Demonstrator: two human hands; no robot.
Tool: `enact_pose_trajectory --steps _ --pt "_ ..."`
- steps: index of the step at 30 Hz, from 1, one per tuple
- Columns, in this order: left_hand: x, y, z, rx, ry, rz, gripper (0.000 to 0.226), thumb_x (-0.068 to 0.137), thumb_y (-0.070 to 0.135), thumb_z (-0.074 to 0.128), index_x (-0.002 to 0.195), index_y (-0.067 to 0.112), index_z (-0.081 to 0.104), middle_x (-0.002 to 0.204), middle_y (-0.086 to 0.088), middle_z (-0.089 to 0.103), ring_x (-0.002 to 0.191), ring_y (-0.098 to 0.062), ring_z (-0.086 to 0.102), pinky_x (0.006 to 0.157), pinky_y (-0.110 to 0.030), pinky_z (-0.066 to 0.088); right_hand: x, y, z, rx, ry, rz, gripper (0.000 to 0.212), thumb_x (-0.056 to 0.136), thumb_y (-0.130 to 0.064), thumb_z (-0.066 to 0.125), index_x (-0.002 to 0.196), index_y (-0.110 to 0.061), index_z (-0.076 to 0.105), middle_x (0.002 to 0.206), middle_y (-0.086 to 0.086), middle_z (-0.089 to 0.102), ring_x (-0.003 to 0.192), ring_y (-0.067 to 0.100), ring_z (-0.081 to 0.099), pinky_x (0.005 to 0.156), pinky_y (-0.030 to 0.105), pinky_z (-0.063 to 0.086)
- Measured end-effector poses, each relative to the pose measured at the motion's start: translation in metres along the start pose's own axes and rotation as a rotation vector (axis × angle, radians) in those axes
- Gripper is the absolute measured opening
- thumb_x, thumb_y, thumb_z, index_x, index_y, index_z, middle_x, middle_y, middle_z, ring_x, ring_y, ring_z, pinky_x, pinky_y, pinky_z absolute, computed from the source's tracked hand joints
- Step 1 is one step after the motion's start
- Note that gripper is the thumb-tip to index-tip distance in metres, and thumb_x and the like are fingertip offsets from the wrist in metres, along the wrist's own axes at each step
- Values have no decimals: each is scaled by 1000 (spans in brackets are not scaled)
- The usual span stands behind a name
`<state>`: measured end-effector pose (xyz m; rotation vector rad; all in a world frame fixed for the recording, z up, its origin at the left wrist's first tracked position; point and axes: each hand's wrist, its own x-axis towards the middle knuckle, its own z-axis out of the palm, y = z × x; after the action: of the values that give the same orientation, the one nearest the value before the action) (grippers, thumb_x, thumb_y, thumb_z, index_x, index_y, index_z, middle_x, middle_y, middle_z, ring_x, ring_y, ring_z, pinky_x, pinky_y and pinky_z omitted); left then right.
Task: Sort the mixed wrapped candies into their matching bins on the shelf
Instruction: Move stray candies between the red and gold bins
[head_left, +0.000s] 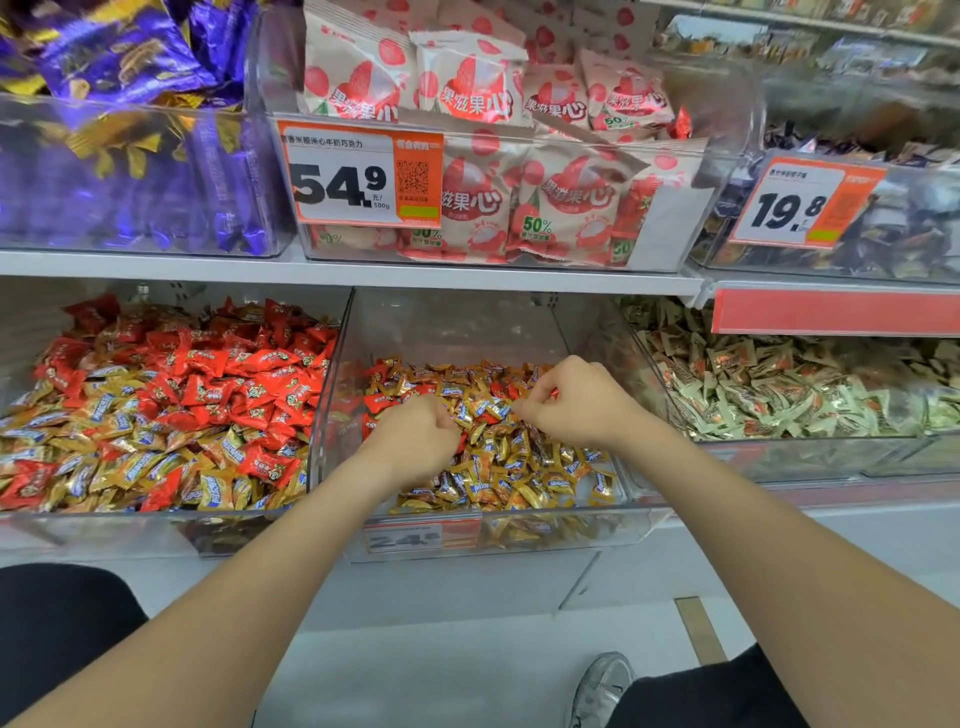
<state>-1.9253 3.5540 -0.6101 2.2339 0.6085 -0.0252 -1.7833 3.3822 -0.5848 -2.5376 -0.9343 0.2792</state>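
Observation:
Both hands reach into the middle clear bin on the lower shelf. It holds mostly gold-wrapped candies with red-wrapped candies mixed in at the back and left. My left hand is curled over the pile with a bit of red wrapper showing under its fingers. My right hand pinches a red candy between thumb and fingers. The left bin holds red and gold candies mixed together.
A bin of pale green-white candies sits to the right. The upper shelf carries bins of purple-gold sweets, strawberry packets and dark candies. Price tags hang on the bin fronts. My shoe is on the floor below.

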Motion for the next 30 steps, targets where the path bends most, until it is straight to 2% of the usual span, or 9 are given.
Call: enact_pose_trajectory --steps 2,5,8,12,16,18,21,26,30 --pt "6 -4 4 147 -36 54 19 95 7 59 112 15 64 102 -5 68 71 -19 60 56 -26 44 6 -4 5 -11 -13 -29 25 99 -28 65 78 -20 77 82 -2 77 73 15 72 74 35 60" --pt "18 -11 12 348 0 124 31 91 14 71 122 15 70 122 -5 68 111 -26 64 88 -36 54 12 -10 20 -130 -65 -130 18 104 -26 58 106 -34 74 87 -7 74 80 17 70 78 39 60" --pt "23 -13 17 396 24 123 10 93 21 75 99 13 75 104 -8 72 99 -30 67 79 -37 53 22 -15 35 -358 -110 -189 28 109 -29 51 129 -41 67 122 -3 71 107 26 69 85 42 56" --pt "19 -5 14 222 37 64 38 102 28 55 70 8 53 68 -8 58 64 -28 57 54 -34 39 41 -16 39 -450 -199 -156 38 106 -36 58 144 -38 59 145 4 60 127 32 61 92 45 50" --pt "11 8 13 -193 106 -94 51 103 35 45 55 18 37 44 6 38 47 -21 35 54 -28 32 47 -17 33 -339 -285 -122 28 99 -45 70 121 -28 71 122 -1 71 109 25 65 85 40 50" --pt "12 7 10 -378 126 -143 49 102 38 50 60 16 41 52 1 38 51 -22 35 58 -30 34 47 -16 32 -271 -304 -102 19 99 -41 71 102 -23 74 93 -3 73 82 18 66 83 41 55" --pt "14 2 5 -514 111 -216 34 99 36 59 76 10 59 75 -9 50 50 -23 44 64 -32 40 44 -14 30 -192 -317 -64 35 105 -32 55 84 -7 69 62 -2 57 54 19 49 73 47 56" --pt "19 -6 9 -512 28 -221 9 100 9 63 97 6 70 106 -7 64 51 -13 58 67 -33 56 33 -12 15 -155 -155 -3 49 100 -39 47 57 -15 45 53 2 44 50 23 41 56 32 36" --pt "23 -4 15 -444 33 -185 23 101 -4 51 99 13 68 125 -9 57 66 -19 70 76 -42 65 29 1 -2 -144 -74 58 54 106 -43 51 64 -9 54 65 9 67 59 30 64 60 36 53"
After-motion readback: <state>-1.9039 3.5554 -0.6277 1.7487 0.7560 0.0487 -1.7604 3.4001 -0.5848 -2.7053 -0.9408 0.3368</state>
